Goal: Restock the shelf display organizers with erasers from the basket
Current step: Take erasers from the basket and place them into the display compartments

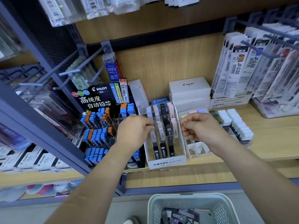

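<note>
Left hand (134, 133): pinching a pale case (153, 135) in the organizer (166, 163).
Right hand (197, 125): curled; grip unclear.
Basket (155, 212): below both, nearer the right.

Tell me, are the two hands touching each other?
Apart. The head view shows the left hand and right hand on opposite sides of the MONO organizer, which fills the gap between them.

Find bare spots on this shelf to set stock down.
Bare shelf right of the white-capped tubes, in front of the clear bin. Empty cells in the white tray below the right hand. Crowded: Pilot rack through MONO organizer, left hand at their join.
</note>
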Tool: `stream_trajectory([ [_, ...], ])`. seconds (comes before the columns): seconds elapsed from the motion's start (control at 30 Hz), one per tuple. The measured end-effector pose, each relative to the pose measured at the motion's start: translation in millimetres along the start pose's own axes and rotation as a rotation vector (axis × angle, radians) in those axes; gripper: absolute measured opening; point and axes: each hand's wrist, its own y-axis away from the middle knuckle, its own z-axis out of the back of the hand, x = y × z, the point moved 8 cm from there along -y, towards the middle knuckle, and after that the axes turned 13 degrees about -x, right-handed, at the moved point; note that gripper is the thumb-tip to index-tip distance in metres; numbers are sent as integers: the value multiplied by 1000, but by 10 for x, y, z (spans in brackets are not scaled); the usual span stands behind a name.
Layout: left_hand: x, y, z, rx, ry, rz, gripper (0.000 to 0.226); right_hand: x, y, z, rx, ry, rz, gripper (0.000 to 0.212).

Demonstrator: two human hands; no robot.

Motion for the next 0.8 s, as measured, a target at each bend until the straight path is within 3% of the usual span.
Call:
stream_trajectory([
  [0.27,40,-46,185,-80,278,153,16,1,-18,35,-4,-26,3,20],
  [0.57,-135,40,-12,-34,244,40,13,-4,2,-48,27,10,38,22],
  [0.7,-146,38,-43,-20,230,42,16,49,52,-182,89,181,156,23],
  [0.8,-177,32,-23,6,200,3,30,36,163,-407,218,380,246,38],
])
